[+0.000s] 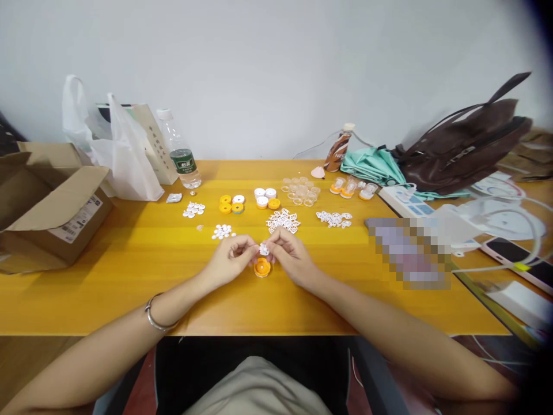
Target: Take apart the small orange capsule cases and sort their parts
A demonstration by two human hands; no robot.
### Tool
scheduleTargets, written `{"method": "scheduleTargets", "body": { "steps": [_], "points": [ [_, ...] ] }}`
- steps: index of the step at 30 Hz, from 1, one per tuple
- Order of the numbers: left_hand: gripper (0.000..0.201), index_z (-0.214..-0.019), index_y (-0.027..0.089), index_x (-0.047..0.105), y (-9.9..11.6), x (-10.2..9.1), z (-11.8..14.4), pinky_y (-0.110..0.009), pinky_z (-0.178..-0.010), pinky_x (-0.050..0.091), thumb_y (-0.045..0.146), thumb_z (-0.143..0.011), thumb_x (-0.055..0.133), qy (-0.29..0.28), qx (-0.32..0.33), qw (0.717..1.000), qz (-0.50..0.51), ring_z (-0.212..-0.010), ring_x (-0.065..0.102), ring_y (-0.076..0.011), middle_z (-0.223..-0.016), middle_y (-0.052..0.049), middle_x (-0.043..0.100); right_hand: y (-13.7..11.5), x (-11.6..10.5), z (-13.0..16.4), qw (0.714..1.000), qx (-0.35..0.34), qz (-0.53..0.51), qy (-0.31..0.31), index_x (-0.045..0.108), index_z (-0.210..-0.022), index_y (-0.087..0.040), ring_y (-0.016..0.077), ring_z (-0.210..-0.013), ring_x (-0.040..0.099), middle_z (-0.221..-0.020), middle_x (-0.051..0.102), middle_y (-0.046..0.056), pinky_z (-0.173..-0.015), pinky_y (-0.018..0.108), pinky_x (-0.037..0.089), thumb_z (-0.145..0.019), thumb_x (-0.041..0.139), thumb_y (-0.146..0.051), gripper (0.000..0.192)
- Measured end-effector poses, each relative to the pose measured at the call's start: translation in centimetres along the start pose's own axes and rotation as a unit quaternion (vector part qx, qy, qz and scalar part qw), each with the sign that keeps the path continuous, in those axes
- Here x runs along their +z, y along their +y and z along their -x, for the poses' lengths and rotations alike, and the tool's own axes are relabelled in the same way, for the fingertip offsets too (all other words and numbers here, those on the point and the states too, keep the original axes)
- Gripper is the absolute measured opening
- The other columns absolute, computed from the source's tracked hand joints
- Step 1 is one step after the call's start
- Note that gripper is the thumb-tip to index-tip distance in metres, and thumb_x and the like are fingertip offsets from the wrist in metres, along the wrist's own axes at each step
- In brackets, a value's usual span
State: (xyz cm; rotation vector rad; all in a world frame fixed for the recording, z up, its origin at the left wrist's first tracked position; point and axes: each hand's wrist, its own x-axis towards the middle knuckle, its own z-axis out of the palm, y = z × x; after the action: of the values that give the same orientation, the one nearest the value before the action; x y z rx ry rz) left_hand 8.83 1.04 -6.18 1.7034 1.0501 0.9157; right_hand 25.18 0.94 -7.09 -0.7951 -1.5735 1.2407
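Note:
My left hand [231, 256] and my right hand [290, 253] meet at the middle of the yellow table [129, 271]. Together their fingertips pinch a small white plastic piece [264, 249]. Just below it, an orange round cap [262, 268] lies on the table between the hands. Beyond the hands sit piles of white lacy pieces [283, 221], small white discs [223, 231], orange and white caps [231, 203] and clear plastic cups [301, 192]. A silver bracelet is on my left wrist.
An open cardboard box [47, 213] stands at the left, with white plastic bags [116, 150] and a water bottle [181, 153] behind it. At the right lie a brown bag [466, 144], a teal cloth [371, 164], a power strip [406, 202], cables and a phone [518, 253].

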Motion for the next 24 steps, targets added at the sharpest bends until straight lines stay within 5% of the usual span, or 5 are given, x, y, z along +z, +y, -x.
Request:
{"method": "scheduleTargets", "body": {
  "steps": [7,18,24],
  "points": [
    [0.024,-0.065,0.014,0.056,0.9,0.1,0.2,-0.02,-0.056,0.043,0.034,-0.078,0.056,-0.003,-0.001,0.999,0.051,-0.055,0.053,-0.0097,-0.058,0.0,0.057,0.4,0.3,-0.3,1.0,0.003,-0.009,0.011,0.051,-0.081,-0.02,0.0071,-0.057,0.048,-0.067,0.052,-0.004,-0.053,0.02,0.038,-0.083,0.042,-0.02,0.009],
    [0.018,-0.069,0.013,0.058,-0.5,-0.7,-0.1,-0.019,-0.055,0.037,0.03,-0.075,0.063,-0.072,-0.059,0.959,0.268,-0.054,0.047,-0.0071,-0.059,0.001,0.055,0.0,0.4,-0.4,0.995,0.0,-0.093,-0.022,0.054,-0.082,-0.019,0.0083,-0.063,0.057,-0.07,0.061,-0.002,-0.059,0.022,0.043,-0.073,0.066,-0.034,0.021],
    [0.022,-0.07,0.013,0.058,0.2,-0.4,0.3,-0.02,-0.057,0.039,0.033,-0.079,0.06,-0.034,0.004,0.987,0.158,-0.057,0.05,-0.0083,-0.06,0.0,0.056,-0.5,0.4,-0.3,0.993,0.038,-0.113,-0.002,0.054,-0.074,-0.018,0.0063,-0.053,0.051,-0.062,0.058,-0.004,-0.051,0.02,0.04,-0.07,0.068,-0.038,0.025]
  ]
}}
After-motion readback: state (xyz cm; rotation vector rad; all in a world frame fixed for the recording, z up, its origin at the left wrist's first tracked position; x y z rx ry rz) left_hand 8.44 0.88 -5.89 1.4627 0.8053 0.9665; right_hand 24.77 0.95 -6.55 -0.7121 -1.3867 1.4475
